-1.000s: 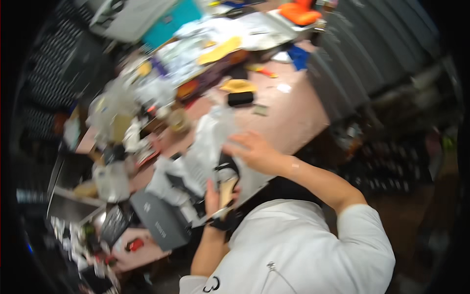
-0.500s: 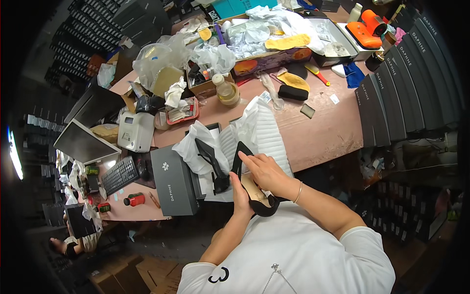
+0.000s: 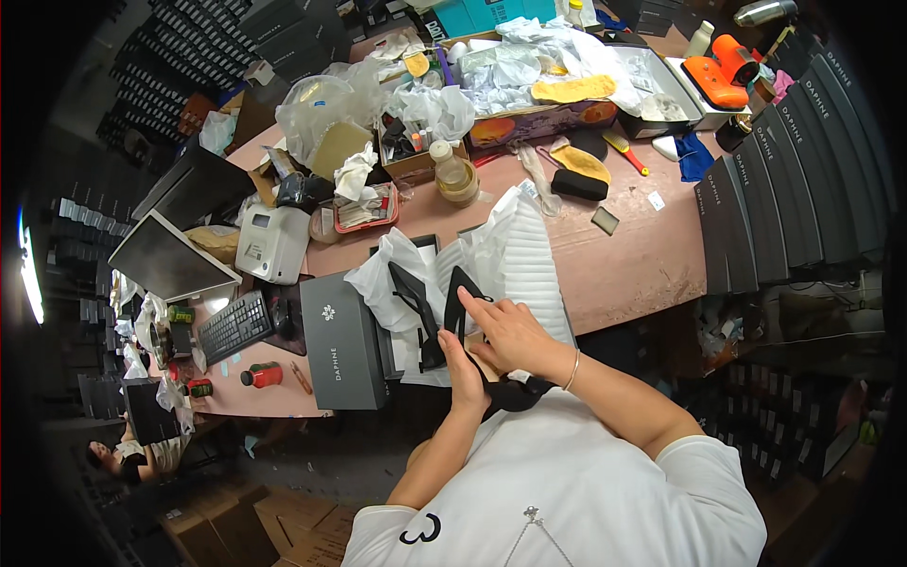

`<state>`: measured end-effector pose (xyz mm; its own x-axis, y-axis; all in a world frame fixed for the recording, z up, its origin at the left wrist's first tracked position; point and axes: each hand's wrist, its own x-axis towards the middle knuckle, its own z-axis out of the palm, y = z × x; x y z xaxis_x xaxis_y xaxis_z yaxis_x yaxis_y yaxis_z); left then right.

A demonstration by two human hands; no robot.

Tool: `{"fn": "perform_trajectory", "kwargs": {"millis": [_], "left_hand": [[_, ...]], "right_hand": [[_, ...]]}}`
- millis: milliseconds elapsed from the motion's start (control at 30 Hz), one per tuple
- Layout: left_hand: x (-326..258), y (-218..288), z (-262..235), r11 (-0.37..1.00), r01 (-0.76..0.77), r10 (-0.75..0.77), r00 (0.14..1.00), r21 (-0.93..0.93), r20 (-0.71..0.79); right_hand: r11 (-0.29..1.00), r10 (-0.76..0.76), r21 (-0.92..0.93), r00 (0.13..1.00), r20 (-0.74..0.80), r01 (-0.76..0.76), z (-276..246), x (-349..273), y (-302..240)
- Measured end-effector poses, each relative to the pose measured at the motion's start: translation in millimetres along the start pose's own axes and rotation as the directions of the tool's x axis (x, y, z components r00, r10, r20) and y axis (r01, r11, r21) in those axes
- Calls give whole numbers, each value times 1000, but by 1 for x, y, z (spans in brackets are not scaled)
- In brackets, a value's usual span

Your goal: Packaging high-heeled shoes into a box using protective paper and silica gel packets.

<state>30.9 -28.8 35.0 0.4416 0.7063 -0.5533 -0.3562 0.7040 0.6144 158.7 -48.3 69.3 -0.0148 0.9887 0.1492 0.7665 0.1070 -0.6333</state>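
I hold a black high-heeled shoe (image 3: pixel 460 302) in front of my chest, its pointed toe aimed up at the table. My left hand (image 3: pixel 465 370) grips it from below near the heel. My right hand (image 3: pixel 507 329) lies on top of it, fingers pressed on the inner sole. A second black heeled shoe (image 3: pixel 414 295) rests on white tissue paper (image 3: pixel 515 248) spread over an open shoe box. The dark grey box lid (image 3: pixel 342 338) lies just left of it.
The pinkish table (image 3: pixel 633 260) is crowded: a keyboard (image 3: pixel 234 326), a white label printer (image 3: pixel 271 244), a red can (image 3: pixel 262 375), a tape roll (image 3: pixel 460 187), plastic bags, insoles and boxes at the back. Black shoe boxes (image 3: pixel 784 180) stand in a row on the right. Another person (image 3: pixel 123 454) sits lower left.
The view has swung and steadied over the table. The shoe has come lower and closer to my chest, and my right hand has shifted along its inner sole.
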Motion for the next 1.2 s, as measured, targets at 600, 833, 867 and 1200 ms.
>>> {"fn": "perform_trajectory", "kwargs": {"millis": [600,833,867,1200], "left_hand": [[7,4,6,953,-185,215,971,239,-104],[22,7,7,988,33,-84,934,-150,-347],[23,8,7,983,-13,-74,882,-181,-466],[-20,7,-21,954,252,-267,961,-163,-74]], "right_hand": [[985,-85,163,978,190,54,-24,-1,19],[741,-33,644,947,320,-192,-21,14,39],[765,-72,633,962,262,-116,-18,15,42],[841,-54,-534,995,80,88,74,7,145]]}}
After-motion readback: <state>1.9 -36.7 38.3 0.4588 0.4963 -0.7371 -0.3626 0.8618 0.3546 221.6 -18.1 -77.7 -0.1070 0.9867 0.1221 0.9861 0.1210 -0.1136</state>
